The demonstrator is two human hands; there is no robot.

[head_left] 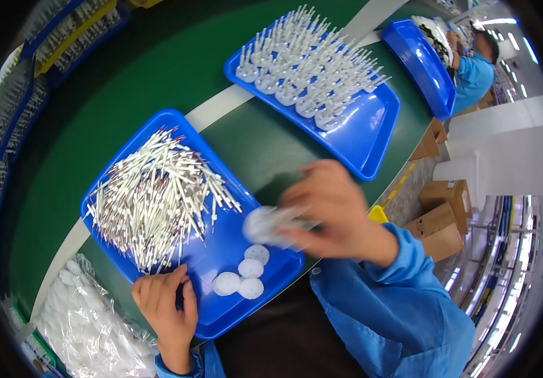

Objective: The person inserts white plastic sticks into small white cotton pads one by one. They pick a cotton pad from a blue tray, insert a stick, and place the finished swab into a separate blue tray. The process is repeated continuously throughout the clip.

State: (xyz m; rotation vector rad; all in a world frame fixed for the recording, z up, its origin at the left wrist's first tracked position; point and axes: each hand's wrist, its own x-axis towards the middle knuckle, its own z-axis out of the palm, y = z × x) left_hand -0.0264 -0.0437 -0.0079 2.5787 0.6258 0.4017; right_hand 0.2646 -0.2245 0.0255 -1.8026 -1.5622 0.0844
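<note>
My right hand [331,211], smeared by motion, is closed on a cup-like white round piece with thin stems [265,225]. It is above the right side of a blue tray [221,249]. A large heap of thin white sticks with dark reddish tips [151,201] fills much of that tray. Beside the heap lie several flat white discs [250,268]. My left hand [167,305] rests at the tray's near left rim, close to the sticks. Its fingers are loosely bent, with thumb and forefinger apart and nothing visible between them.
A second blue tray [372,126] farther off holds rows of white round pieces with upright stems [309,69]. A clear bag of white pieces [82,321] lies at lower left. Another blue tray [419,66] and a co-worker in blue [475,79] are at upper right. Cardboard boxes [438,223] stand right.
</note>
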